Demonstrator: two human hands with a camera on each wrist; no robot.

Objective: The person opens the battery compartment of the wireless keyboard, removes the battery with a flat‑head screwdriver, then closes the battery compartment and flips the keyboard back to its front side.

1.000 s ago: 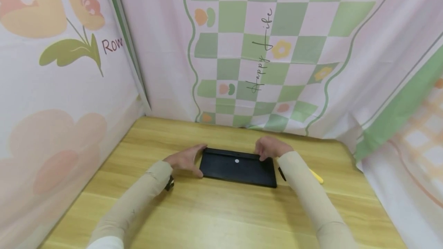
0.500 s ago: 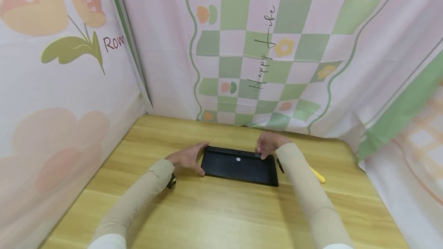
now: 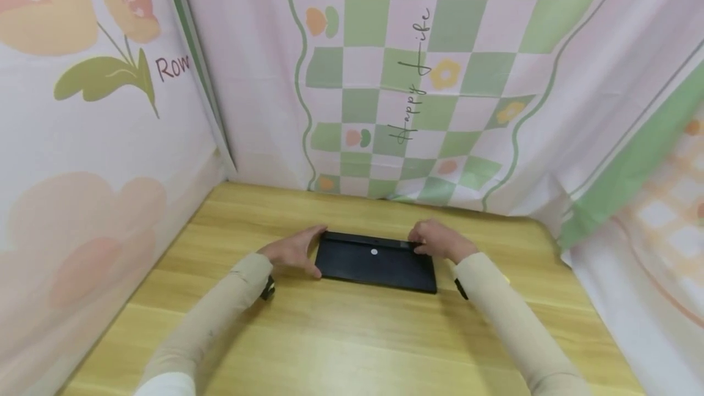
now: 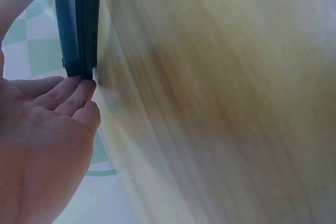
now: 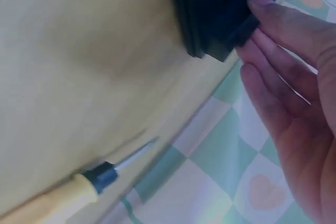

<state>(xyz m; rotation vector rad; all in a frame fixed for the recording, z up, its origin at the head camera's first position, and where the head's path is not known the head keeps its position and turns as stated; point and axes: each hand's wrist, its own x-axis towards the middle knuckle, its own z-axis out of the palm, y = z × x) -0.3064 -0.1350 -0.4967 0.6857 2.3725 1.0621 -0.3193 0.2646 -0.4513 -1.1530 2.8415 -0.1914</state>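
A flat black rectangular device (image 3: 379,271) lies on the wooden table. A raised strip (image 3: 357,239) runs along its far edge, with a small white dot (image 3: 374,252) just in front. My left hand (image 3: 291,252) spans its left end, thumb by the near corner and fingers by the far one. In the left wrist view those fingertips (image 4: 79,90) touch the device's end. At the far right corner, my right hand (image 3: 440,238) pinches the strip. The right wrist view has the thumb (image 5: 262,2) on one face of the device (image 5: 223,3) and fingers at its edge.
A screwdriver (image 5: 73,195) with a yellow handle and black collar lies right of the device, its metal shaft pointing toward the table's far edge. My right sleeve (image 3: 495,298) hides most of it in the head view. Patterned curtains (image 3: 412,78) hang behind the table.
My right wrist has lowered and shifted rightward while its fingers stay at the strip's right end. The sleeve now covers more of the yellow handle. My left hand holds its place.
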